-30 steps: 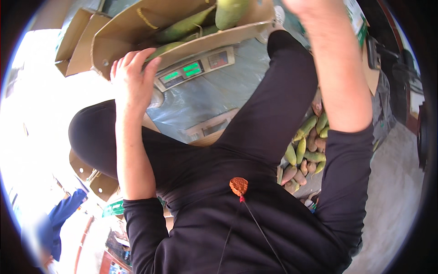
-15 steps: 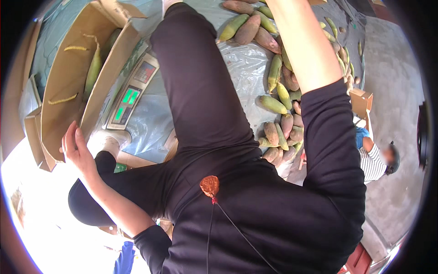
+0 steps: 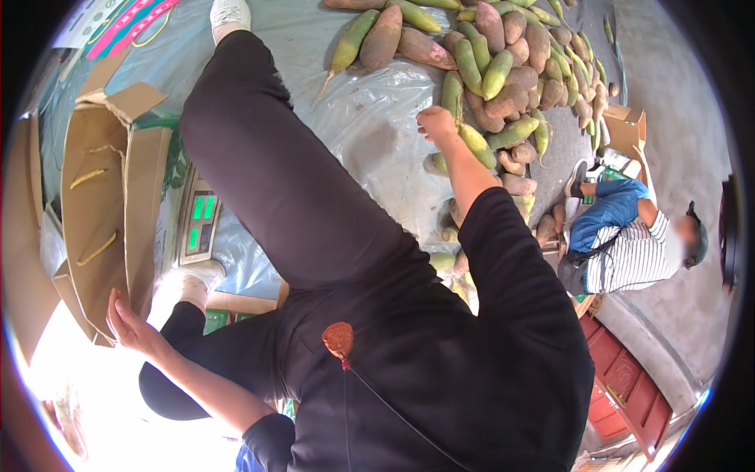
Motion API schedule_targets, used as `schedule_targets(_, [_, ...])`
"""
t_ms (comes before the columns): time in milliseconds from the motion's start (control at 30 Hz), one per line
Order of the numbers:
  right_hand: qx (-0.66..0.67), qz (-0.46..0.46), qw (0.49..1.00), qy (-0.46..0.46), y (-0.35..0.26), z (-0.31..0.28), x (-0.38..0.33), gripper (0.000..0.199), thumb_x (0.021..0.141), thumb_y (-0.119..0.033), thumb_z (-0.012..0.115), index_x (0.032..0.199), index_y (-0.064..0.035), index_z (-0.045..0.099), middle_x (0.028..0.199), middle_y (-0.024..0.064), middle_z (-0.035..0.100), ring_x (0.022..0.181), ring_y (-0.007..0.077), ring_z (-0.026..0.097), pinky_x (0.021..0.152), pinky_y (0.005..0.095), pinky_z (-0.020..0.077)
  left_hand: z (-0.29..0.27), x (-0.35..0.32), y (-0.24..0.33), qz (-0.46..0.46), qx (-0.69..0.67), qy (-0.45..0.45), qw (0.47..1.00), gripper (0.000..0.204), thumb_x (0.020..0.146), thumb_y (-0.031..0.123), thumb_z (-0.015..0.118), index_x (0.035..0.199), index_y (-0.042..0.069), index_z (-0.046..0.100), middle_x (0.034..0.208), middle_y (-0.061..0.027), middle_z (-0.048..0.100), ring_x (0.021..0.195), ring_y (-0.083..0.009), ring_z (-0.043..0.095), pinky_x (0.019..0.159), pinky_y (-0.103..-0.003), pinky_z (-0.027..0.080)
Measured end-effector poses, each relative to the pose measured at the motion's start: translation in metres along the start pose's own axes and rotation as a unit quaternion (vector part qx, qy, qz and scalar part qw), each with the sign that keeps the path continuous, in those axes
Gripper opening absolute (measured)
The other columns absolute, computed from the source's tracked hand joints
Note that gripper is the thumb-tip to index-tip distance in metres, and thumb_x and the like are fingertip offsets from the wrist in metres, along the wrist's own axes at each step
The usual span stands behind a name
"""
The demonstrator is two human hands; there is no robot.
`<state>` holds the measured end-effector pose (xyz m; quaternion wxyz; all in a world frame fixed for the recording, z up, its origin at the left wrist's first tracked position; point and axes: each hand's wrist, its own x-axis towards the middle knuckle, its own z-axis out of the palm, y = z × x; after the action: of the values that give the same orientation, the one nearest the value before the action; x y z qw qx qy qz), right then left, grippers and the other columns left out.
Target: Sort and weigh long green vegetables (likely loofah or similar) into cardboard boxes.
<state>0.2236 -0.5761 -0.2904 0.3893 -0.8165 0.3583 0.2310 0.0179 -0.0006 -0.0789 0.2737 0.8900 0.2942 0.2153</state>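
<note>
My right hand (image 3: 436, 124) reaches out over a heap of long green and brown root vegetables (image 3: 503, 71) lying on a pale plastic sheet (image 3: 370, 134). Its fingers are curled down beside a green one (image 3: 480, 145); whether they grip anything is hidden. My left hand (image 3: 130, 322) is low at the left, fingers apart, its fingertips against the lower edge of a large brown cardboard box (image 3: 98, 212) with yellow cord handles. My black-trousered leg (image 3: 275, 181) stretches between the two hands, ending in a white shoe (image 3: 228, 12).
A weighing scale with green lit digits (image 3: 197, 224) sits on the sheet beside the box. Another person in a striped top and blue trousers (image 3: 629, 244) sits at the right near a small open carton (image 3: 625, 130). A red panel (image 3: 629, 393) lies at the lower right.
The view has swung down and left. My right hand has dropped from overhead onto the vegetable heap. My left hand has slid from the box's top to its lower edge.
</note>
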Motion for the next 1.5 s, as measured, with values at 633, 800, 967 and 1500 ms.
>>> schedule_targets(633, [0.165, 0.103, 0.979, 0.065, -0.113, 0.088, 0.109, 0.086, 0.055, -0.031, 0.088, 0.122, 0.0004, 0.045, 0.124, 0.0091, 0.049, 0.108, 0.0278, 0.046, 0.079, 0.0481, 0.0377, -0.001, 0.008, 0.024, -0.004, 0.141, 0.000, 0.990, 0.020, 0.093, 0.010, 0.050, 0.102, 0.000, 0.066, 0.104, -0.0105, 0.063, 0.101, -0.0197, 0.057, 0.089, -0.030, 0.043])
schedule_targets(800, [0.222, 0.097, 0.967, -0.076, -0.118, 0.071, 0.102, 0.076, 0.060, -0.038, 0.083, 0.120, -0.0088, 0.047, 0.118, 0.0068, 0.048, 0.101, 0.0252, 0.045, 0.084, 0.0445, 0.0372, -0.004, 0.008, 0.028, -0.001, 0.144, 0.017, 0.989, 0.019, 0.089, 0.017, 0.057, 0.096, 0.003, 0.068, 0.096, -0.0123, 0.064, 0.095, -0.0266, 0.057, 0.086, -0.036, 0.043])
schedule_targets(967, [0.361, 0.127, 0.911, -0.154, -0.132, 0.047, 0.064, 0.063, 0.065, -0.035, 0.079, 0.118, -0.0174, 0.050, 0.114, 0.0050, 0.050, 0.101, 0.0216, 0.046, 0.086, 0.0408, 0.0355, -0.006, 0.009, 0.029, 0.002, 0.127, -0.001, 0.992, 0.020, 0.087, 0.022, 0.059, 0.095, 0.006, 0.068, 0.093, -0.0101, 0.064, 0.092, -0.0266, 0.057, 0.086, -0.038, 0.040])
schedule_targets(1500, [-0.043, -0.498, 0.765, -0.407, -0.385, 0.049, -0.232, 0.066, 0.068, -0.025, 0.066, 0.124, 0.0048, 0.048, 0.117, 0.0122, 0.055, 0.111, 0.0201, 0.050, 0.098, 0.0316, 0.0341, -0.033, -0.006, 0.031, -0.010, 0.137, -0.044, 0.990, 0.022, 0.084, 0.027, 0.062, 0.096, 0.009, 0.067, 0.095, -0.0071, 0.063, 0.097, -0.0269, 0.056, 0.098, -0.045, 0.033])
